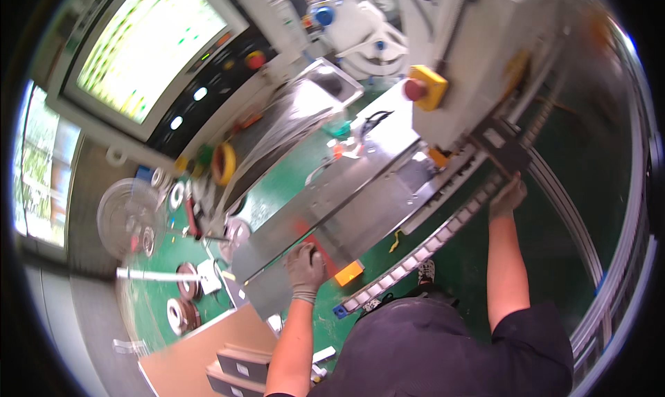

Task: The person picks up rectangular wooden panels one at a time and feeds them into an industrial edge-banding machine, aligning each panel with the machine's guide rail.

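Support dark box (pixel 495 142) squarely using right hand (pixel 508 197) at three o'clock, steadying left hand (pixel 305 267) at seven, with neither grip's closure discernible.

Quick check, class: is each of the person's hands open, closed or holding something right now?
Left hand: at the red piece; blur hides whether it grips.
Right hand: fingers at the dark box's near end; grip cannot be told.
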`<state>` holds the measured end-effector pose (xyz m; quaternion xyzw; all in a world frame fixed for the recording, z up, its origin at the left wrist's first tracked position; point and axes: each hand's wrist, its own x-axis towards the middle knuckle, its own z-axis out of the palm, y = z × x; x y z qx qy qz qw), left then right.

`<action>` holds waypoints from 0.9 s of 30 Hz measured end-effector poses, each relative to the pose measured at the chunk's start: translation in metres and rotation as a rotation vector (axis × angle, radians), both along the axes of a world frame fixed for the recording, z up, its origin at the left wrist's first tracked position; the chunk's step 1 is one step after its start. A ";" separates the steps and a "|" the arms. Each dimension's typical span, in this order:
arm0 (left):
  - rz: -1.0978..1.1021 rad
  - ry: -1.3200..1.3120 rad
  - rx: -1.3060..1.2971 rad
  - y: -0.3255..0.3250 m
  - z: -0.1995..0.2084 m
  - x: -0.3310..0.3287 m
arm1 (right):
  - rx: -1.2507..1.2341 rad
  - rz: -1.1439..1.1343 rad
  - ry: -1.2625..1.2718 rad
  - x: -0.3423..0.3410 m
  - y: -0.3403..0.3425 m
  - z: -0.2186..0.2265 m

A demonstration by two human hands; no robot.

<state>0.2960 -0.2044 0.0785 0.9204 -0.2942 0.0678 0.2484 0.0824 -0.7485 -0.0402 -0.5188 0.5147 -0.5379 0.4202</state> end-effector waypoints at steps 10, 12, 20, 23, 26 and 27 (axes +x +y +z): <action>0.653 0.483 0.007 0.185 -0.078 -0.198 | -0.838 1.459 0.715 0.040 0.312 0.130; 1.214 0.756 -0.635 0.262 -0.128 -0.250 | -0.779 1.617 0.702 0.046 0.341 0.145; 1.938 0.314 -1.893 0.287 -0.054 -0.214 | -0.808 1.628 0.914 0.054 0.342 0.135; 1.877 0.358 -1.968 0.333 -0.102 -0.233 | -0.826 1.678 0.909 0.056 0.349 0.142; 1.794 0.345 -1.857 0.327 -0.111 -0.235 | -0.809 1.689 0.913 0.056 0.344 0.142; 1.762 0.369 -1.848 0.328 -0.111 -0.237 | -0.797 1.688 0.894 0.056 0.341 0.142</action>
